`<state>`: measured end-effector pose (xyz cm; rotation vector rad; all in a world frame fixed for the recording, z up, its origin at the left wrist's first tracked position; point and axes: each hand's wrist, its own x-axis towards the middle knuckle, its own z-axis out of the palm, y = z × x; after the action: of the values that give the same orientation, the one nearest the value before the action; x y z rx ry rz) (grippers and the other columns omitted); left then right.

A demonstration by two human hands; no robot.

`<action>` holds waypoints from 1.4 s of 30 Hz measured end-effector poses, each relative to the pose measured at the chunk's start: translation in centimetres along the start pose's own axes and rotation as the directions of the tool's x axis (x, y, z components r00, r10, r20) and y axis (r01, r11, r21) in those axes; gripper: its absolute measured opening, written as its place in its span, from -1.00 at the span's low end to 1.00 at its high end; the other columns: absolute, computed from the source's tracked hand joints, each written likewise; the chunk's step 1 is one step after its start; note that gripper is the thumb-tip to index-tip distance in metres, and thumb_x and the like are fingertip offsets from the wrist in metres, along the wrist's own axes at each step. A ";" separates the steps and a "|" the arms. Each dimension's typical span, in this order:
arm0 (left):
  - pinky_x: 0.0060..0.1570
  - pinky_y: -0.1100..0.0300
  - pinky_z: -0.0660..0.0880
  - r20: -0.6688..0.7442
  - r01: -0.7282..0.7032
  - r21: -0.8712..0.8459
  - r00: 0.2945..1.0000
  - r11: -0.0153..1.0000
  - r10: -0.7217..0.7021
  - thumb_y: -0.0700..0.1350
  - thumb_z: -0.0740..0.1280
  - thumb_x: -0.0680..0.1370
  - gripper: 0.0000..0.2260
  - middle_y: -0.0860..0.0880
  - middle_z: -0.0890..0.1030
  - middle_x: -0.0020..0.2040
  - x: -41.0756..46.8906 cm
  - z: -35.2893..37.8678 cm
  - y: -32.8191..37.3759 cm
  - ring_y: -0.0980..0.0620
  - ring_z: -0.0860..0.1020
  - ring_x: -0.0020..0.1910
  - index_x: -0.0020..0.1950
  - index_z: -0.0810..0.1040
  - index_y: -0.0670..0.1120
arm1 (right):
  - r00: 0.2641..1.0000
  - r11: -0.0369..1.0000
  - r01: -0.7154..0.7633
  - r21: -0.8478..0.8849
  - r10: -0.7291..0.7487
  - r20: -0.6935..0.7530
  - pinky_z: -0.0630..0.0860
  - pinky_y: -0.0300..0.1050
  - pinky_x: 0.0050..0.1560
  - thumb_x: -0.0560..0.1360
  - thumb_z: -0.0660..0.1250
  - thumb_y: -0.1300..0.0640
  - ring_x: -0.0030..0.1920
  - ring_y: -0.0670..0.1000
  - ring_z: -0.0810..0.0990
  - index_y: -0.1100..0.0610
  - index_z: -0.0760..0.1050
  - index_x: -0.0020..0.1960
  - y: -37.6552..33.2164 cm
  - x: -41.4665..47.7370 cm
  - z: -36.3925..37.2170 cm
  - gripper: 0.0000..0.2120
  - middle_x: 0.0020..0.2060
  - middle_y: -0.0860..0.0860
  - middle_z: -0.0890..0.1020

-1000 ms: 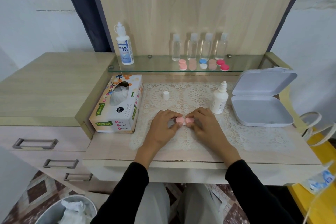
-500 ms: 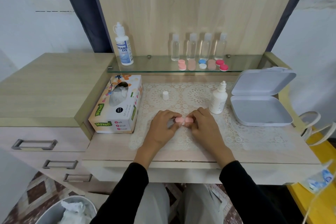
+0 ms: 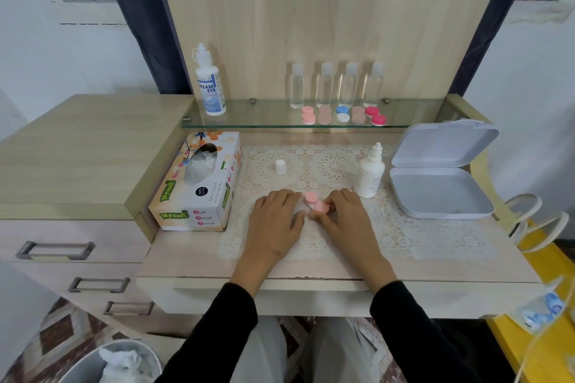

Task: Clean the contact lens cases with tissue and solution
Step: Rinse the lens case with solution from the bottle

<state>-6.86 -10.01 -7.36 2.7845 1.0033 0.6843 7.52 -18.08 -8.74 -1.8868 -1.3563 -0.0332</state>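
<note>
Honestly, I'm just pinching one pink lens case (image 3: 315, 202) in my right grip (image 3: 345, 221), can't tell about my left grip (image 3: 277, 221), and the shelf cases (image 3: 342, 117) are all waiting.

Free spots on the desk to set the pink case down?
Free: lace mat between white cap and solution bottle; mat between right hand and open box. Crowded: centre, where left hand and right meet on pink case.

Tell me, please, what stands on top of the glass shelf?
On the glass shelf: a Dream Eye bottle, four clear bottles and five lens cases before them. Nothing there is covered.
</note>
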 end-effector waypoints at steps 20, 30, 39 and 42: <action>0.48 0.11 -0.28 0.247 0.136 0.090 0.957 0.987 -0.154 0.22 -0.45 0.44 -0.25 -0.02 -0.15 0.57 -1.4 0.4 0.2 0.08 -0.21 0.53 0.56 -0.13 -0.10 | 0.999 0.999 0.033 0.002 -0.033 -0.031 0.39 -0.17 -0.13 0.42 0.41 0.08 -0.13 -0.02 0.42 0.15 0.50 -0.14 -0.2 -0.5 -0.4 -0.84 -0.20 -0.06 0.47; 0.47 0.13 -0.30 0.223 0.148 0.060 0.962 0.987 -0.157 0.22 -0.45 0.42 -0.23 -0.03 -0.13 0.57 -1.5 0.4 0.2 0.08 -0.20 0.53 0.56 -0.12 -0.10 | 0.996 1.000 0.024 0.002 -0.024 -0.088 0.34 -0.24 -0.20 0.42 0.45 0.10 -0.17 -0.06 0.46 0.18 0.56 -0.09 -2.7 3.4 -1.3 -0.83 -0.21 -0.05 0.48; 0.45 0.15 -0.33 0.209 0.162 0.036 0.964 0.986 -0.166 0.22 -0.45 0.40 -0.23 0.00 -0.14 0.57 -1.5 0.1 0.4 0.10 -0.20 0.53 0.56 -0.13 -0.09 | 0.985 0.981 0.016 -0.195 -0.050 -0.167 0.35 -0.13 -0.23 0.47 0.34 -0.03 -0.07 0.01 0.48 0.13 0.58 -0.08 -5.9 11.8 -1.3 -0.78 -0.16 -0.01 0.56; 0.45 0.15 -0.33 0.212 0.160 0.047 0.963 0.986 -0.166 0.20 -0.44 0.39 -0.22 -0.01 -0.13 0.57 -1.4 0.0 0.4 0.09 -0.20 0.53 0.56 -0.13 -0.09 | 0.984 0.980 0.023 -0.200 -0.057 -0.170 0.39 -0.10 -0.14 0.48 0.34 -0.04 -0.01 0.05 0.48 0.13 0.61 -0.05 -6.6 13.8 -0.7 -0.76 -0.12 0.02 0.57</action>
<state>-7.61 -11.21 -7.83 2.6874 1.1873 0.3406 8.36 -6.89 1.76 -1.9675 -1.3092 -0.3584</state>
